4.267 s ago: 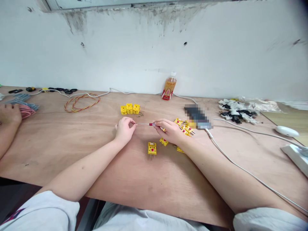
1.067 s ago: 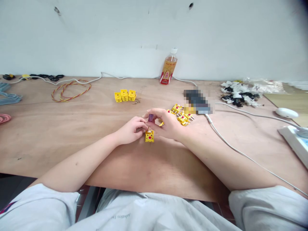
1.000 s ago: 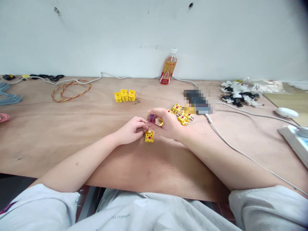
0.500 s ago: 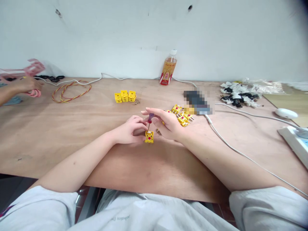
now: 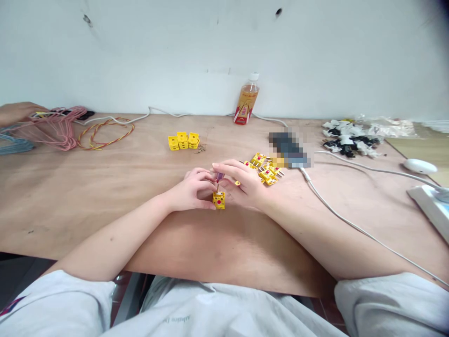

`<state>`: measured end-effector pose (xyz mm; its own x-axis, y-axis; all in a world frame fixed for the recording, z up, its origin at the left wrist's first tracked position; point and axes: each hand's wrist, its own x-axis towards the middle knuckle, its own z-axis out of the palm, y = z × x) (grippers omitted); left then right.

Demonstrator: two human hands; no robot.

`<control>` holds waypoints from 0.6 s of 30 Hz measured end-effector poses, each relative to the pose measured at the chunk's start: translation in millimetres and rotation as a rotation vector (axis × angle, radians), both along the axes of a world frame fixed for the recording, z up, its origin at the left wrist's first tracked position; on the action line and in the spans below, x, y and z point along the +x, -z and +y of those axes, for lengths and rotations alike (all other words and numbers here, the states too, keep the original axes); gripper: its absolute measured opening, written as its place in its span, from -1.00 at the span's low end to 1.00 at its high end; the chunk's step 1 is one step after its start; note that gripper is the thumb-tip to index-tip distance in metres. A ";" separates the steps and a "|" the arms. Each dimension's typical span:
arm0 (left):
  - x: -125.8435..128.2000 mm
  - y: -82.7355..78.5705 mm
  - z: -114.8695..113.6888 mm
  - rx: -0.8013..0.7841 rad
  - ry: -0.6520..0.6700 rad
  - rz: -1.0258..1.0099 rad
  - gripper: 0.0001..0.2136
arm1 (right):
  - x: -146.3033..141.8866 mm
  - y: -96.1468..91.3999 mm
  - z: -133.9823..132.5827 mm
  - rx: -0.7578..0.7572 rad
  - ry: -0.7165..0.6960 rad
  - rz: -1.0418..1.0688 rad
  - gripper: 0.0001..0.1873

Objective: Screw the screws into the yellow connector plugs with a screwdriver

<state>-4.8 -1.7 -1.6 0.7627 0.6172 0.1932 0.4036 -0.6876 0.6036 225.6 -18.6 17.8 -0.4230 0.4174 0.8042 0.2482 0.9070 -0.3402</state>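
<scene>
Screwdriver (image 5: pixel 220 176) gripped by right hand (image 5: pixel 247 183) | left hand (image 5: pixel 192 190) touching yellow plug (image 5: pixel 219 201), grip unclear | bottle (image 5: pixel 246 106), plug pile (image 5: pixel 269 177) beyond

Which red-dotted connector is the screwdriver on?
The yellow connector between left hand and right hand; the screwdriver reaches it. The other connectors lie by the right hand.

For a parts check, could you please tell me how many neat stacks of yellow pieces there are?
3, in a row beyond the left hand: left stack, middle stack, and right stack beside small metal parts. None seems hidden.
</scene>
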 end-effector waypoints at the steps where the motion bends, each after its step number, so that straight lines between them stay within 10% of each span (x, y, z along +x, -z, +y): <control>1: -0.2 0.2 0.2 0.004 0.003 0.000 -0.63 | -0.7 -0.8 -1.4 -0.027 -0.010 -0.005 -0.61; 18: -0.6 -0.3 -1.4 -0.007 0.020 -0.005 -0.65 | -1.6 2.8 -1.3 -0.139 -0.008 0.137 -0.67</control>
<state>-5.3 -3.1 -1.3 0.7742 0.6029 0.1925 0.3868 -0.6915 0.6101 224.0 -19.9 15.1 -0.3173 0.5253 0.7896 0.1841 0.8509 -0.4921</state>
